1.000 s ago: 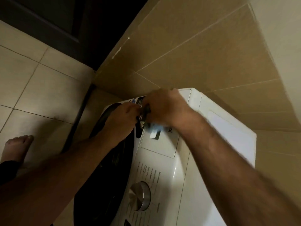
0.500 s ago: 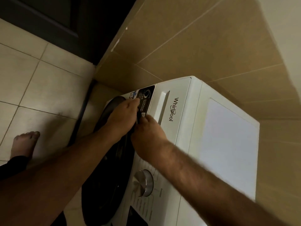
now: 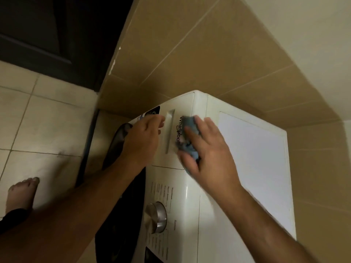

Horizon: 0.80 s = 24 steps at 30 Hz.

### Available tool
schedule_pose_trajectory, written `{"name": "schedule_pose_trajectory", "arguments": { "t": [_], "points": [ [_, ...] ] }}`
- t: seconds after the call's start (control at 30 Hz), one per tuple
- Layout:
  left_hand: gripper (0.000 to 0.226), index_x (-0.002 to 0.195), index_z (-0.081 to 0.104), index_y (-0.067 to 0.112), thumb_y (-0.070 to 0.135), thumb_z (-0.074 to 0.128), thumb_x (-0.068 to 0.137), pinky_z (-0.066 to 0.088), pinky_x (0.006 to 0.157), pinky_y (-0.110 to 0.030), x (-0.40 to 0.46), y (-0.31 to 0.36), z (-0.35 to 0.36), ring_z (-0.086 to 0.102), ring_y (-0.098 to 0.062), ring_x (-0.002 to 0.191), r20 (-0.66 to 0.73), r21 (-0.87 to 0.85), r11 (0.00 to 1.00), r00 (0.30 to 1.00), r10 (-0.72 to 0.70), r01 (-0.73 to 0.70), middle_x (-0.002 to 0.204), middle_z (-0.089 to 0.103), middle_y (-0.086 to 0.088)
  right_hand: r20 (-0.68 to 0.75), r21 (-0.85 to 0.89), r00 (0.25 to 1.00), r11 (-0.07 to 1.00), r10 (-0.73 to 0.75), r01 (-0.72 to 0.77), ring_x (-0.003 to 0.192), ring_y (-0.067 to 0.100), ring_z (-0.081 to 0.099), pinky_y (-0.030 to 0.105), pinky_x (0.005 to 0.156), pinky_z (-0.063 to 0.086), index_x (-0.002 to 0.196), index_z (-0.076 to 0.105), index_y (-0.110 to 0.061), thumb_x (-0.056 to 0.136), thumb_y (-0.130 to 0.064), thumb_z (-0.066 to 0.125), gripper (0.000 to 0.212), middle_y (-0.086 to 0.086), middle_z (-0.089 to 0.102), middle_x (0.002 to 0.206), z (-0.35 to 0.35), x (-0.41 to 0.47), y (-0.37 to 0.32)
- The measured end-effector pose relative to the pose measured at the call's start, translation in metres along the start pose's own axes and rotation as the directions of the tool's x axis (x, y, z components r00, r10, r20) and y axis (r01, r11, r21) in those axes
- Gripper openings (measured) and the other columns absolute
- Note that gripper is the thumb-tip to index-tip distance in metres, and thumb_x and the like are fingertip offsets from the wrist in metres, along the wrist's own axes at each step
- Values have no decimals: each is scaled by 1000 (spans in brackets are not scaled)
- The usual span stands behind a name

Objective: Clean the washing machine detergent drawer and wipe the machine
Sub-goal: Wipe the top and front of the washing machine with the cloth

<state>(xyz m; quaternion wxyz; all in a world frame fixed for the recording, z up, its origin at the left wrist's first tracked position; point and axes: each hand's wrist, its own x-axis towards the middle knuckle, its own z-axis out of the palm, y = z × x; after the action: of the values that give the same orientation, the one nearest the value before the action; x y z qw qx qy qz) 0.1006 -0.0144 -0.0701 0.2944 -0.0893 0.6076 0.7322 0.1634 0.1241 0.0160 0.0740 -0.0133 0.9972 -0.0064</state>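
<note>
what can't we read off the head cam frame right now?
- Head view: end of the brand lettering, covered by the blue cloth under the right hand.
- Left hand fingertips: motion-blurred, so contact with the detergent drawer front is unclear.
- Panel print beside the dial: too small.
- Door glass: dark, hidden by the left forearm.

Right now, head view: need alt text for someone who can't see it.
A person's right hand presses a blue cloth against the closed detergent drawer of a white washing machine, while the left hand rests on the drawer's other side. A silver dial sits below, and a bare foot stands on the tiled floor.
</note>
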Motion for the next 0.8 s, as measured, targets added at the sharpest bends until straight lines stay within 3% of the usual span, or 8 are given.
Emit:
{"name": "schedule_pose_trajectory", "arguments": {
  "t": [0.13,0.23,0.3,0.47,0.57,0.67,0.73,0.8],
  "points": [
    [22,96,57,40,33,37,105,45,71,-10,-7,23,20,55,20,81,28,78,976,979,202,-203,92,61,16,-163,271,917,910,365,-314,144,29,32,42,118,29,143,49,-17,100,-42,44,50,7,40,154,17,45,15],
    [22,93,55,46,33,40,103,43,82,-8,-11,36,30,54,18,87,20,144,940,950,310,-310,92,61,22,-311,387,749,798,584,-462,123,33,50,37,100,38,119,67,-11,94,-33,49,37,13,61,128,22,88,20],
    [22,98,56,44,28,43,103,40,76,-1,-12,40,34,54,19,87,16,178,918,934,358,-355,90,60,27,-375,389,690,781,619,-489,106,34,55,37,86,44,98,71,-11,89,-29,53,28,12,66,107,23,107,11],
    [18,116,58,26,28,48,101,38,69,3,-5,48,33,52,24,81,-126,268,904,919,375,-332,92,57,25,-284,255,918,945,277,-206,134,32,44,43,112,36,123,67,-14,95,-34,54,37,11,57,139,24,76,1],
    [25,119,63,17,26,49,101,48,78,-9,0,58,37,58,13,86,-73,311,883,917,392,-353,94,62,19,-258,373,886,886,386,-277,141,26,37,37,116,27,137,57,-17,98,-37,50,44,3,49,148,24,36,33],
    [26,122,63,22,27,48,101,53,92,-35,-3,64,53,62,-8,101,72,416,811,904,421,-411,110,67,7,-248,506,751,743,611,-437,136,27,41,38,117,29,138,56,-13,100,-34,50,43,7,50,146,25,26,81],
    [28,126,61,22,24,48,101,51,96,-40,-1,69,69,61,-17,107,165,506,719,872,462,-477,116,67,1,-267,480,666,695,697,-535,133,30,44,46,115,33,136,57,-12,100,-35,48,44,9,53,143,27,37,99],
    [31,127,61,19,23,47,100,47,99,-37,5,75,86,59,-15,113,266,578,602,825,499,-551,121,65,3,-291,390,664,720,688,-575,133,30,44,46,116,31,131,61,-15,98,-37,42,44,8,54,141,34,58,99]
  ]
}}
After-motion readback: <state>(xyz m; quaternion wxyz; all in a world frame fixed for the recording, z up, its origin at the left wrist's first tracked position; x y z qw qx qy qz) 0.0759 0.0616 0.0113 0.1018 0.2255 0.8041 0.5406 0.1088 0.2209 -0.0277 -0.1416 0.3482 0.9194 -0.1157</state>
